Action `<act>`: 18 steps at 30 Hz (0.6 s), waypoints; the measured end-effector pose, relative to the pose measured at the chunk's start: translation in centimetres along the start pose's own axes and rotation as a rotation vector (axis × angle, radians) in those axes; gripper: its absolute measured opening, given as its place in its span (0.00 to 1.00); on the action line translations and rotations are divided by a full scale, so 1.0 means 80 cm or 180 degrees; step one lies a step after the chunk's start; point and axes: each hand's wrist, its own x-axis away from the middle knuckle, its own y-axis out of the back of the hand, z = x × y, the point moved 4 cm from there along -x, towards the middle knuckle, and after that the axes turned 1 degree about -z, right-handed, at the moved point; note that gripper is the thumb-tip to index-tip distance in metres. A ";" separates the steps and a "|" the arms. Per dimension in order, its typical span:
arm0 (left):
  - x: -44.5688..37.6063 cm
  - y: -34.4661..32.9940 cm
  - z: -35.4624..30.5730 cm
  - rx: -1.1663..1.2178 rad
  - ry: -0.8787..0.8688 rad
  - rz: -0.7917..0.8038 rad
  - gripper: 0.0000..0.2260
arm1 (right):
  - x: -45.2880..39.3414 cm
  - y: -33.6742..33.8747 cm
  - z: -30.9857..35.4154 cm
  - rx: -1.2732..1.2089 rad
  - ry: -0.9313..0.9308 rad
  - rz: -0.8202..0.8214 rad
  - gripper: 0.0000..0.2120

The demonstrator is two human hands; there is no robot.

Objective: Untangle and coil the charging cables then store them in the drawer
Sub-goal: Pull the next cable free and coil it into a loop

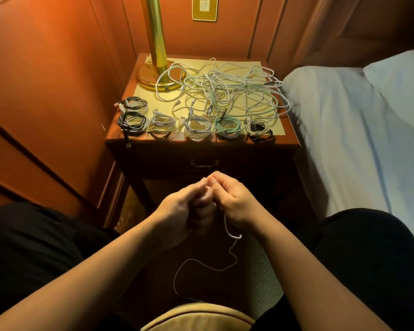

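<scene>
Between the left hand [177,206] and right hand [232,201], both curled together with fingers closed on a thin white cable [230,232]. Light and limp, it is best pinched near the plug; its free length trails down from the right hand toward the body.
</scene>
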 end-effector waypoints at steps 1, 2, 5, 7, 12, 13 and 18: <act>0.002 0.003 -0.005 0.0171 -0.0123 0.0042 0.20 | 0.000 -0.008 -0.001 -0.0095 -0.0083 0.0092 0.13; 0.003 0.007 -0.011 0.0243 -0.0206 0.0061 0.20 | 0.000 -0.014 -0.004 -0.0168 -0.0191 0.0185 0.13; 0.006 0.026 -0.026 -0.0095 -0.0253 0.0197 0.20 | -0.001 -0.021 -0.011 -0.0067 -0.0512 0.0412 0.19; 0.008 0.037 -0.034 -0.0358 -0.0270 0.0347 0.21 | -0.002 -0.021 -0.017 0.0300 -0.0675 0.0494 0.27; 0.010 0.039 -0.038 -0.0996 -0.0162 0.0759 0.16 | -0.003 -0.021 -0.030 0.0742 -0.0767 0.0577 0.15; 0.009 0.040 -0.034 -0.1138 -0.0096 0.0696 0.15 | -0.004 -0.019 -0.027 0.0694 -0.0684 0.0425 0.14; 0.003 0.050 -0.026 -0.1187 0.0163 -0.0200 0.15 | -0.006 0.016 -0.009 0.0092 -0.0170 -0.0943 0.19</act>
